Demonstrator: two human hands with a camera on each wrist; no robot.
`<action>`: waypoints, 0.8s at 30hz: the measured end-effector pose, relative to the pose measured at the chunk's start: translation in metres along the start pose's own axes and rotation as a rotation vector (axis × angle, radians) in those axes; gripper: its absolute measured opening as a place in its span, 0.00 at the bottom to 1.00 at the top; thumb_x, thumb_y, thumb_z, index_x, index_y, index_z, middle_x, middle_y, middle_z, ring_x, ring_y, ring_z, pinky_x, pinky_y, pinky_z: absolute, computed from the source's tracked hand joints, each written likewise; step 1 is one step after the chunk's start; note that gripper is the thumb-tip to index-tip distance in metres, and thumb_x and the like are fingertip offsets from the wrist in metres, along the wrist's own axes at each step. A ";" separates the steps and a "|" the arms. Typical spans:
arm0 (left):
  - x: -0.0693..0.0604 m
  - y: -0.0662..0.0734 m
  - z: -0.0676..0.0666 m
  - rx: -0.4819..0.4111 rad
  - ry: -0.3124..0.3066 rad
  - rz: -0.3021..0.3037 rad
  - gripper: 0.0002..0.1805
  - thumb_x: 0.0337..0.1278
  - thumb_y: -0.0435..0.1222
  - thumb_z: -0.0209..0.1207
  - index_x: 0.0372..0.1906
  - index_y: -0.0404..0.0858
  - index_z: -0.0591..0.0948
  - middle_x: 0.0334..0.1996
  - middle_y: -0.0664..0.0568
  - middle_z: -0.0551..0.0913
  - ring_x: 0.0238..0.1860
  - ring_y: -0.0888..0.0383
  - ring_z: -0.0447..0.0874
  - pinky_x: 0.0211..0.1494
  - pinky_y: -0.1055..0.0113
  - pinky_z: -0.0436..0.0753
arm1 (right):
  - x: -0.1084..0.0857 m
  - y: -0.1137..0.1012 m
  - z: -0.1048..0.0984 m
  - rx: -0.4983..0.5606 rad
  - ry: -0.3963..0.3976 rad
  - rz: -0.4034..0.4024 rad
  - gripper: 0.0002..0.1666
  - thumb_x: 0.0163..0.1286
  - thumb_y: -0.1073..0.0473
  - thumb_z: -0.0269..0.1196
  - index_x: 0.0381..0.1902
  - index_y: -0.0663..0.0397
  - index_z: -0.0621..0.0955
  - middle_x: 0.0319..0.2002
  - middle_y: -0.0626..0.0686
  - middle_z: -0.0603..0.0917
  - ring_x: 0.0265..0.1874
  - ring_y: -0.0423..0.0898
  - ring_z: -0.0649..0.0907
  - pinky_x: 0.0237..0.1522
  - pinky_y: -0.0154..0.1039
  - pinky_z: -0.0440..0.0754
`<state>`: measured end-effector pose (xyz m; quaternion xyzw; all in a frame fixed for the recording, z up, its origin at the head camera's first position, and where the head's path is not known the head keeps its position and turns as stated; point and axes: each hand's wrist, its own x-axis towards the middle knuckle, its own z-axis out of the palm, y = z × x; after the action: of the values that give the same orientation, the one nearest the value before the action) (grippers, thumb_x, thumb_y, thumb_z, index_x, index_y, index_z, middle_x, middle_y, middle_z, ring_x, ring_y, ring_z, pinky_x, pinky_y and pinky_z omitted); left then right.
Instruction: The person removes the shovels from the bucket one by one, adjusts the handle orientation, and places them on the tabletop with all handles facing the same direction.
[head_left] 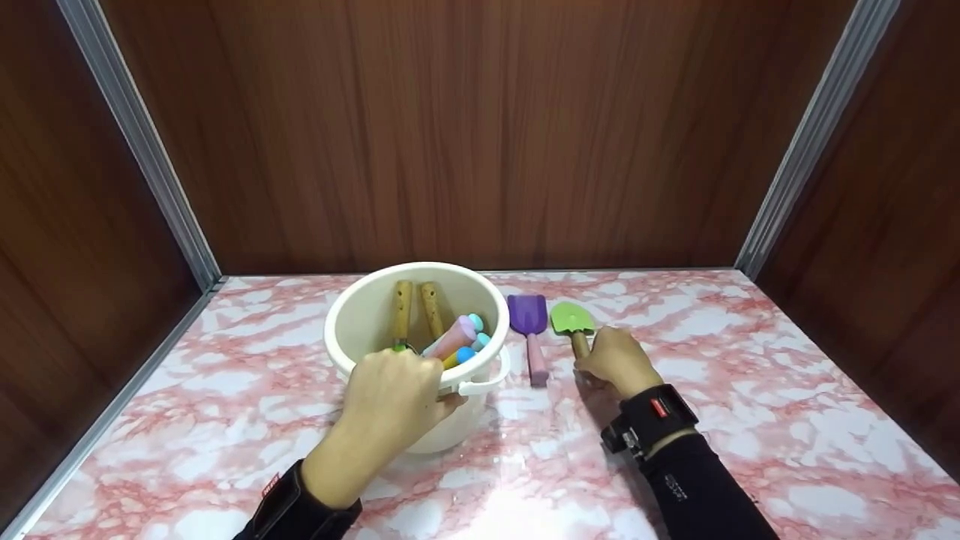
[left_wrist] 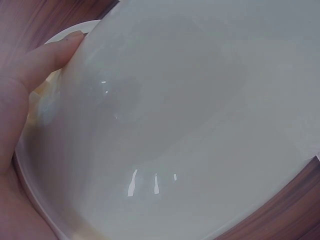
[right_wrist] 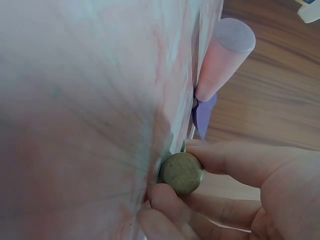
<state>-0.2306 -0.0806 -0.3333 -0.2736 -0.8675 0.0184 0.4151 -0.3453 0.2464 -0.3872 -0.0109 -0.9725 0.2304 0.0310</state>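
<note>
2 black wrist straps carry red tags, and pale lettering marks the black right sleeve.

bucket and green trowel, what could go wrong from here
The left hand grips the bucket by its near rim, so a pull might tip it. The right hand pinches the green trowel by its handle, so it could twist. The purple shovel lies close beside and might get knocked.

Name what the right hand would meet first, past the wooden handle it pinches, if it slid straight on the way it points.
Probably the green trowel blade, just ahead of the right hand, though depth is unclear.
</note>
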 end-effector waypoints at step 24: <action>0.001 0.000 -0.001 0.004 -0.010 -0.005 0.30 0.32 0.57 0.85 0.12 0.45 0.76 0.09 0.54 0.71 0.11 0.55 0.72 0.15 0.58 0.72 | -0.004 -0.001 -0.005 0.055 -0.051 0.013 0.10 0.59 0.61 0.69 0.21 0.61 0.85 0.21 0.56 0.86 0.16 0.47 0.82 0.21 0.39 0.80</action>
<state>-0.2301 -0.0804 -0.3323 -0.2707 -0.8700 0.0204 0.4115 -0.3408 0.2471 -0.3828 -0.0103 -0.9663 0.2573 0.0050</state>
